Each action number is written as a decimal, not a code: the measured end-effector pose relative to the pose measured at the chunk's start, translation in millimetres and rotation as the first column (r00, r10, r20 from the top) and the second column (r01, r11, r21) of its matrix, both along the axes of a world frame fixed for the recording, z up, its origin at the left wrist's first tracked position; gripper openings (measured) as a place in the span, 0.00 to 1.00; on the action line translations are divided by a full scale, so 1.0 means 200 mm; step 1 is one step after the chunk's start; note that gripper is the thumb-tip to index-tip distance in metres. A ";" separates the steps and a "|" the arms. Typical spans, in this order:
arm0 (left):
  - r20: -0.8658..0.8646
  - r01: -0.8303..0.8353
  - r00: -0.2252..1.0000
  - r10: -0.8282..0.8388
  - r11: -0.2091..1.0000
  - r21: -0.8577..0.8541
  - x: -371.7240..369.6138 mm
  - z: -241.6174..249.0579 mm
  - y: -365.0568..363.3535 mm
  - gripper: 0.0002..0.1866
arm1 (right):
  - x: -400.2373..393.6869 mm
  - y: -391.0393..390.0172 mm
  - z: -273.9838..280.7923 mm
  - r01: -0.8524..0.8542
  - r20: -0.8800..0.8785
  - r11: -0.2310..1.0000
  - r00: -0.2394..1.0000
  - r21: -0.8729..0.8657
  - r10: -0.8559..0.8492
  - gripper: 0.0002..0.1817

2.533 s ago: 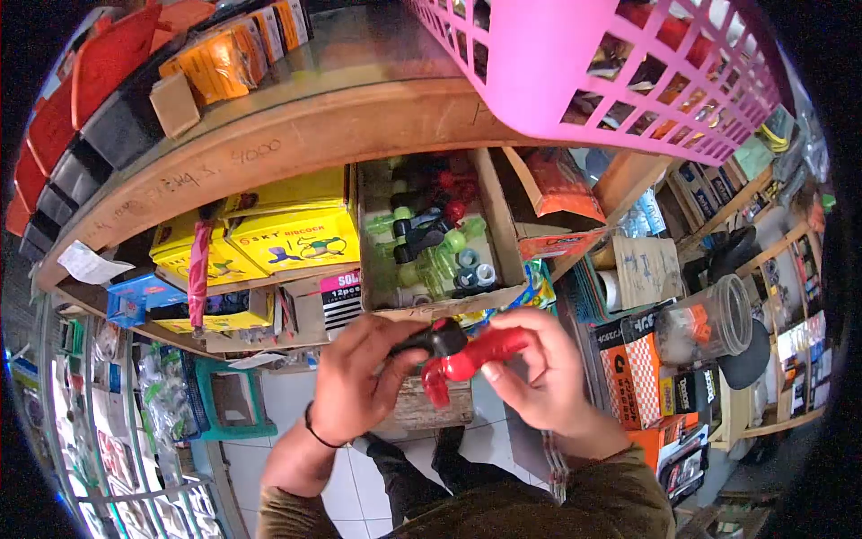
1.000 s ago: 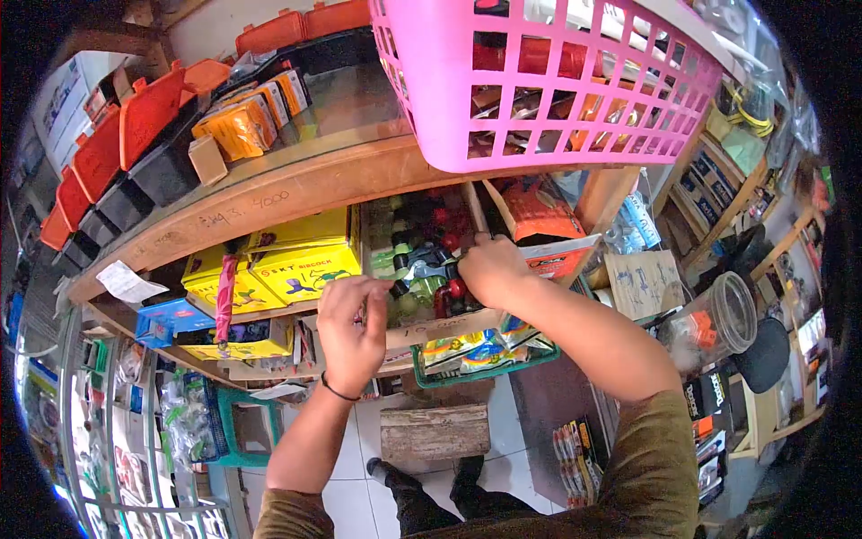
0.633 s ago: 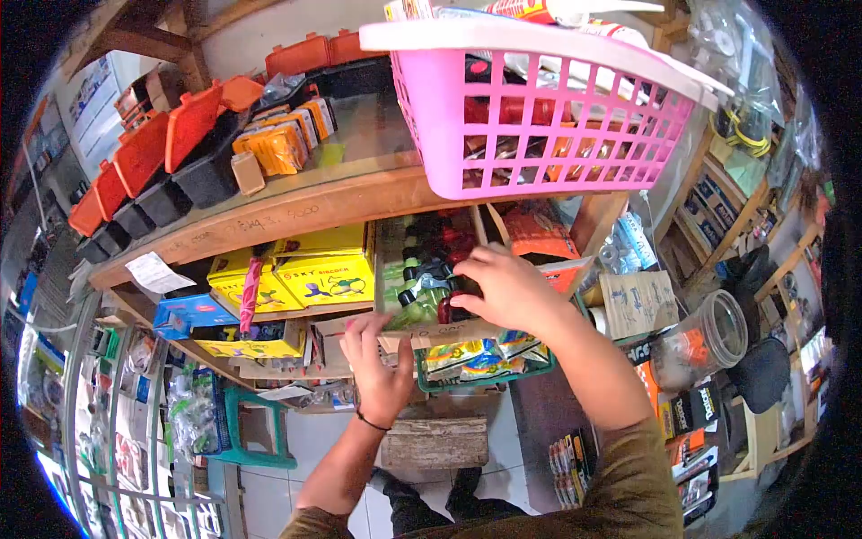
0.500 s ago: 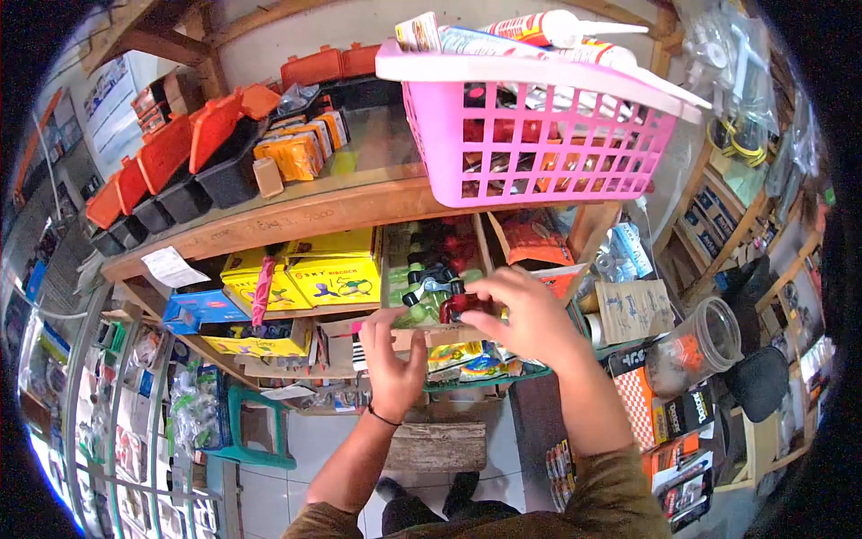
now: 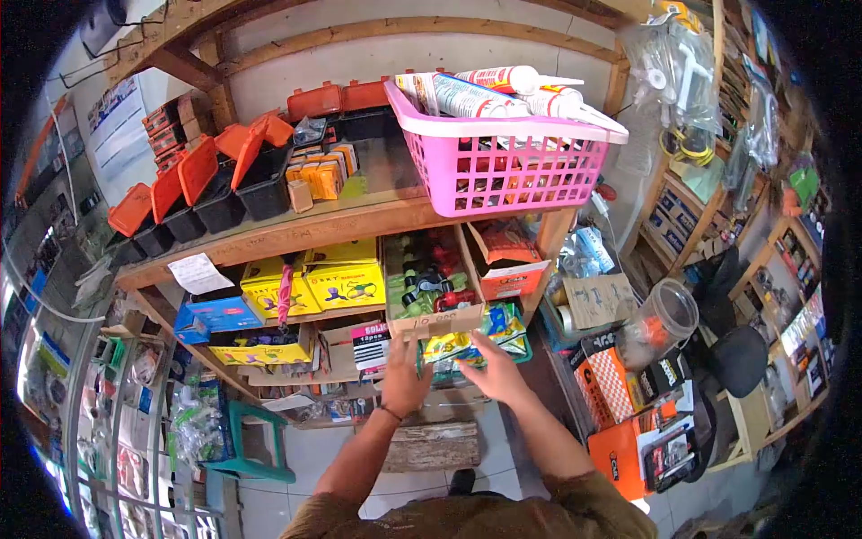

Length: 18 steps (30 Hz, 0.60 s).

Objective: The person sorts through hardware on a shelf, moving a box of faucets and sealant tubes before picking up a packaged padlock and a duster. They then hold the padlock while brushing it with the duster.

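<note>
A cardboard box (image 5: 422, 325) with handwriting on its front sits on the shelf, filled with green, red and dark plastic pieces (image 5: 435, 289). My left hand (image 5: 406, 382) is open at the lower left of this box, its outstretched fingertips right at the front panel. To the right, my right hand (image 5: 496, 370) is open with fingers apart, overlapping the yellow and blue packets (image 5: 460, 345) below the box. Neither hand shows anything in its grasp. Beside the box on the left stand yellow cartons (image 5: 346, 280), and on its right an orange-red box (image 5: 510, 260).
A pink basket (image 5: 530, 171) of sealant tubes (image 5: 503, 81) stands on the upper shelf, near black bins with orange lids (image 5: 184, 184). A clear jar (image 5: 663, 319) and boxes lie to the right. A green stool (image 5: 253, 440) and wooden block (image 5: 433, 446) are below.
Both hands have moved down from the plastic pieces in the box to its front and the packets below. The box front is now uncovered, and the camera view has shifted.
</note>
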<state>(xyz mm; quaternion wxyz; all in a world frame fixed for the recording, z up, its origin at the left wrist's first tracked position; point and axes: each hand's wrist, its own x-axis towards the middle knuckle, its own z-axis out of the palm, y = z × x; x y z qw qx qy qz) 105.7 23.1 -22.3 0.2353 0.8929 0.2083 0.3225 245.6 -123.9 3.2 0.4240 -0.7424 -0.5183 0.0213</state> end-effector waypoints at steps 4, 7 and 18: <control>-0.035 0.063 0.997 -0.063 0.998 0.002 0.02 -0.05 0.04 0.35 | -0.02 0.21 -0.15 0.068 -0.034 0.997 0.997 -0.047 -0.070 0.40; -0.030 0.085 0.996 -0.086 0.996 -0.040 0.07 -0.07 0.13 0.34 | -0.03 0.27 -0.17 0.114 -0.032 0.993 0.993 -0.036 -0.115 0.42; -0.231 0.004 0.973 -0.031 0.993 -0.118 0.30 0.01 0.36 0.33 | 0.28 0.51 -0.09 0.108 -0.075 0.970 0.989 -0.217 -0.127 0.38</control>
